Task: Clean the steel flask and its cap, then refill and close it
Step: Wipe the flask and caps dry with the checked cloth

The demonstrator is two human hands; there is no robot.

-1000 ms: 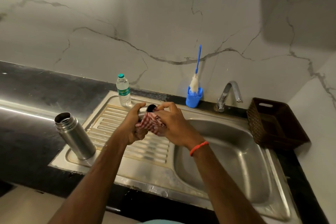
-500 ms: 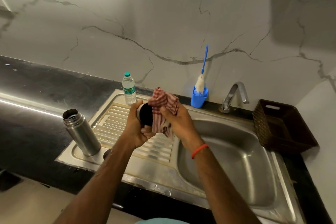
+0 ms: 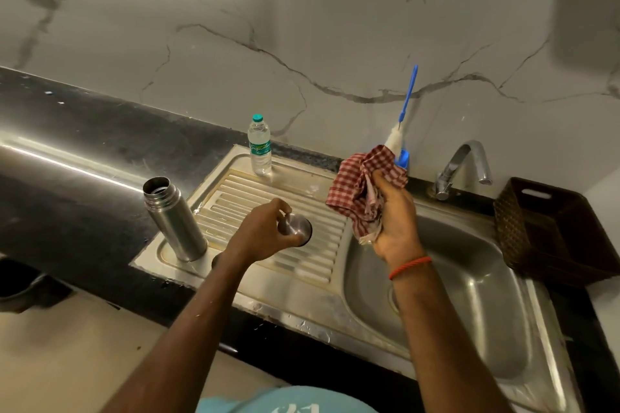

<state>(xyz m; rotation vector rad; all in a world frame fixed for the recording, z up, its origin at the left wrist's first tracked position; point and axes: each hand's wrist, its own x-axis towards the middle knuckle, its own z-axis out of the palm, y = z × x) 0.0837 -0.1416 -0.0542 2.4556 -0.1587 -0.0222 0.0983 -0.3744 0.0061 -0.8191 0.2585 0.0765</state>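
The steel flask (image 3: 173,220) stands upright and uncapped at the left corner of the sink's ribbed drainboard (image 3: 268,208). My left hand (image 3: 265,231) grips the steel cap (image 3: 298,228) low over the drainboard, steel top facing up. My right hand (image 3: 392,214) holds a bunched red-and-white checked cloth (image 3: 364,184) raised above the edge of the sink basin (image 3: 469,298), apart from the cap. A small plastic water bottle (image 3: 259,146) with a green lid stands at the back of the drainboard.
A blue bottle brush (image 3: 404,117) stands in a blue holder behind the cloth. The tap (image 3: 461,164) rises at the back of the basin. A dark woven basket (image 3: 550,228) sits at the right. Black counter (image 3: 84,151) lies to the left.
My hands have separated: the left brought the cap down toward the drainboard, the right lifted the cloth up and to the right. The cap's steel top now faces up.
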